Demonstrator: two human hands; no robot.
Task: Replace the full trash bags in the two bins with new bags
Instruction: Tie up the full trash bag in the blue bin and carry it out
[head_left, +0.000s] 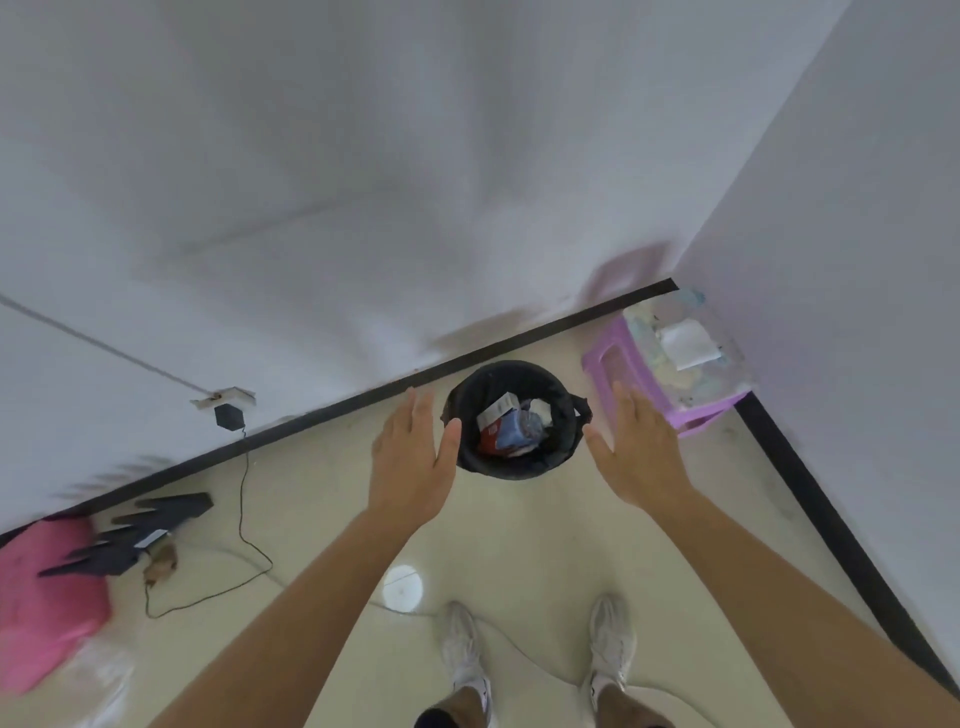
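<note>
Left hand and right hand hang flat, fingers straight, holding nothing, one on each side of the round black plastic bin. I can't tell whether either touches it. I count two bins on the cream floor. The black one stands against the wall, lined with a black trash bag and filled with cartons, a blue wrapper and crumpled paper. The purple rectangular plastic bin sits in the corner, just right of it; its clear bag holds white paper and pale scraps. Two white shoes stand below.
</note>
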